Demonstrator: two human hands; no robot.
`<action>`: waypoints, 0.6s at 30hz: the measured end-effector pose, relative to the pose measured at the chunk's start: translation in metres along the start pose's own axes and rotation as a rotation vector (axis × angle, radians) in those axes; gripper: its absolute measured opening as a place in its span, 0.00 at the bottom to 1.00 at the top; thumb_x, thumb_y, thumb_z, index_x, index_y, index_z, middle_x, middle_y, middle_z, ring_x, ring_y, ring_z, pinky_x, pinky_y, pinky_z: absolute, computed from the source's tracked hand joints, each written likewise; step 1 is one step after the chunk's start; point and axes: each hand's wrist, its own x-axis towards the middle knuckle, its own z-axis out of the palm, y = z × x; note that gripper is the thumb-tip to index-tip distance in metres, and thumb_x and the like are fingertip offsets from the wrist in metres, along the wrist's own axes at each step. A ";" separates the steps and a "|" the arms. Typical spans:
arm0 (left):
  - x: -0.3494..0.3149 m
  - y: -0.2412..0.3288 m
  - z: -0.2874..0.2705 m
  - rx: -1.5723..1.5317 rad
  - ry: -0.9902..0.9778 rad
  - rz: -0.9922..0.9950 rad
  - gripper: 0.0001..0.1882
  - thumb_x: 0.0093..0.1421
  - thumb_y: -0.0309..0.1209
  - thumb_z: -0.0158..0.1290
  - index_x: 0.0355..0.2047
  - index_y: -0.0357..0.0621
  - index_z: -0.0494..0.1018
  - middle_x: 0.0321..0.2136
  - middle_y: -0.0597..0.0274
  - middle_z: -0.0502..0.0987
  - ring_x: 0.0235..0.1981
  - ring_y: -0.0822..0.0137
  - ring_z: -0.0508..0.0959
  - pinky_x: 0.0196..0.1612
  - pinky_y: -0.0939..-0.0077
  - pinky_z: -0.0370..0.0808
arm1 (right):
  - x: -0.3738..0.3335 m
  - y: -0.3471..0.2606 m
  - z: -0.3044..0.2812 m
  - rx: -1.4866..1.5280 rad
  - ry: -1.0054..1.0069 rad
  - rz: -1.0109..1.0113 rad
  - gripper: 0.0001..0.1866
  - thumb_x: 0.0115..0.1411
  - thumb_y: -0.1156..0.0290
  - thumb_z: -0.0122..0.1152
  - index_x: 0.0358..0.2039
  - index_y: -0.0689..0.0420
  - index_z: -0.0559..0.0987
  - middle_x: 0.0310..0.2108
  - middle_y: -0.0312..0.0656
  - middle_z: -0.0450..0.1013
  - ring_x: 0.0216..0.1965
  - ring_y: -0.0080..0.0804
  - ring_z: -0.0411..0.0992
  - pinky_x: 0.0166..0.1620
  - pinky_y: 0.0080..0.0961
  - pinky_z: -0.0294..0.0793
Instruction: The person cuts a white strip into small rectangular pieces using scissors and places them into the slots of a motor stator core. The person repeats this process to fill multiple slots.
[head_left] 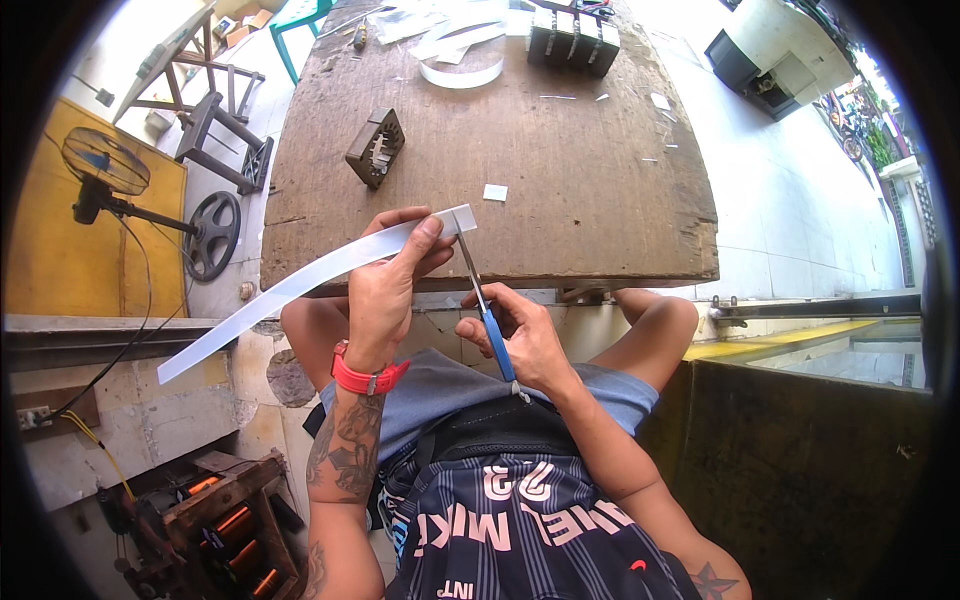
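In the head view, a person sits at the near side of a worn brown wooden table (600, 215), both hands near its near edge. The left hand (385, 297), with a red watch (368, 377) on its wrist, grasps a long, translucent white strip (320, 268), pinching it close to its right end with the thumb on top and fingers behind. From that pinch the strip bends away to the left and nearer, its long free part reaching past the table's left side; its short right end sticks out beyond the thumb, over the near part of the tabletop. The right hand (530, 342), lower and farther right, is closed around the blue handles of a pair of scissors (494, 338), whose blades point away from the body and meet the strip just right of the left thumb; how far apart the blades stand is too fine to tell. Beyond the hands, a small white rectangle (495, 192) lies on the table, and to its left and farther off stands a dark, box-shaped piece (377, 148) with a jagged inside. At the far end are a curled white strip (462, 78), loose clear sheets (400, 24) and, to their right, a row of black blocks (572, 45). On the left side of the room stands a fan (105, 160); nearer, at the lower left, copper-coloured coils (232, 523) sit in a wooden frame.
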 end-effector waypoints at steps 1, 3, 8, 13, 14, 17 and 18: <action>0.000 0.000 0.000 -0.009 0.004 -0.004 0.16 0.69 0.27 0.63 0.53 0.33 0.73 0.44 0.49 0.83 0.43 0.63 0.88 0.46 0.75 0.88 | 0.000 0.000 0.000 0.001 0.000 0.022 0.22 0.61 0.56 0.78 0.45 0.60 0.81 0.23 0.30 0.72 0.25 0.15 0.64 0.29 0.20 0.64; -0.001 0.000 0.000 0.007 0.000 -0.020 0.17 0.69 0.27 0.63 0.53 0.34 0.73 0.44 0.50 0.83 0.43 0.63 0.88 0.46 0.75 0.88 | 0.001 0.000 0.000 -0.009 0.010 -0.027 0.22 0.61 0.56 0.78 0.45 0.60 0.81 0.23 0.30 0.71 0.25 0.15 0.64 0.29 0.20 0.64; -0.002 -0.001 -0.001 0.005 0.000 -0.032 0.17 0.69 0.28 0.63 0.53 0.34 0.73 0.44 0.51 0.83 0.43 0.64 0.87 0.45 0.76 0.88 | 0.003 -0.001 -0.001 -0.028 -0.028 0.015 0.21 0.63 0.60 0.77 0.48 0.60 0.80 0.29 0.29 0.74 0.27 0.14 0.68 0.30 0.16 0.67; -0.005 -0.001 -0.003 0.145 0.054 0.001 0.18 0.68 0.28 0.63 0.54 0.36 0.71 0.44 0.53 0.82 0.43 0.64 0.87 0.44 0.75 0.87 | 0.002 0.004 -0.001 0.050 -0.003 0.062 0.25 0.61 0.54 0.78 0.46 0.60 0.82 0.26 0.34 0.77 0.28 0.16 0.68 0.30 0.21 0.68; -0.005 0.000 -0.003 0.086 0.041 0.013 0.18 0.69 0.28 0.62 0.54 0.36 0.71 0.44 0.53 0.82 0.43 0.63 0.87 0.44 0.75 0.87 | 0.001 0.005 -0.002 0.035 0.006 0.032 0.24 0.61 0.55 0.78 0.47 0.60 0.81 0.27 0.32 0.76 0.28 0.15 0.68 0.31 0.20 0.69; -0.004 0.008 -0.006 -0.055 0.030 -0.016 0.16 0.70 0.28 0.61 0.54 0.37 0.71 0.45 0.52 0.82 0.44 0.62 0.87 0.44 0.74 0.87 | -0.003 0.007 -0.006 -0.024 0.014 -0.018 0.26 0.61 0.54 0.79 0.49 0.60 0.81 0.28 0.30 0.74 0.28 0.15 0.68 0.31 0.18 0.69; -0.005 0.011 -0.007 -0.067 0.026 -0.038 0.16 0.70 0.27 0.60 0.54 0.36 0.71 0.45 0.52 0.82 0.44 0.61 0.87 0.44 0.74 0.87 | -0.004 0.007 -0.007 -0.053 0.019 -0.037 0.27 0.60 0.53 0.79 0.48 0.61 0.81 0.27 0.32 0.74 0.28 0.16 0.68 0.31 0.19 0.68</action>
